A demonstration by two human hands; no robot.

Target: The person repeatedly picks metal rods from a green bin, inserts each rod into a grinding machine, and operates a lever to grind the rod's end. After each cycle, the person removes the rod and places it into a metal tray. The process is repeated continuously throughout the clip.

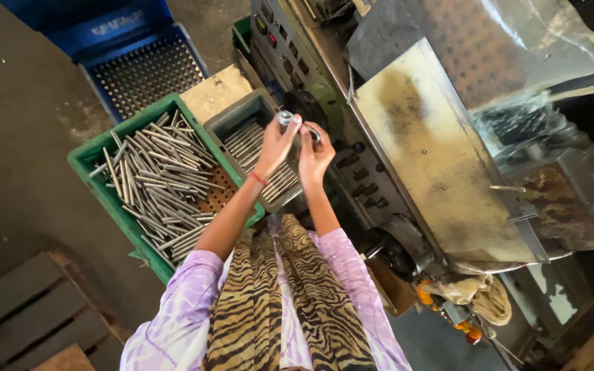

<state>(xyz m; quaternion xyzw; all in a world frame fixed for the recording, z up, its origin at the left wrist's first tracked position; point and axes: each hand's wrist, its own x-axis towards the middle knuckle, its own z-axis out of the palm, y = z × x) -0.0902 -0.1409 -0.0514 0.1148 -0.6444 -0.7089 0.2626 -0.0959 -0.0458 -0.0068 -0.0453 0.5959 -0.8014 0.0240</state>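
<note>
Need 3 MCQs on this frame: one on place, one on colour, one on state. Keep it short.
1. Where is the green plastic crate of loose metal rods?
A. On top of the machine
B. On the floor, beside the grey tray of rods
C. Inside the blue crate

2. What colour is the perforated crate at the top of the view?
A. Blue
B. Red
C. Yellow

3. What are the hands doing?
A. Both resting on the floor
B. Both raised together over the grey tray, holding a small silvery metal piece
C. Both hidden

Key: 1 B, the green crate touches the grey tray's side. 2 A, its walls are blue. 3 B, the left hand and right hand meet at the piece.
</note>
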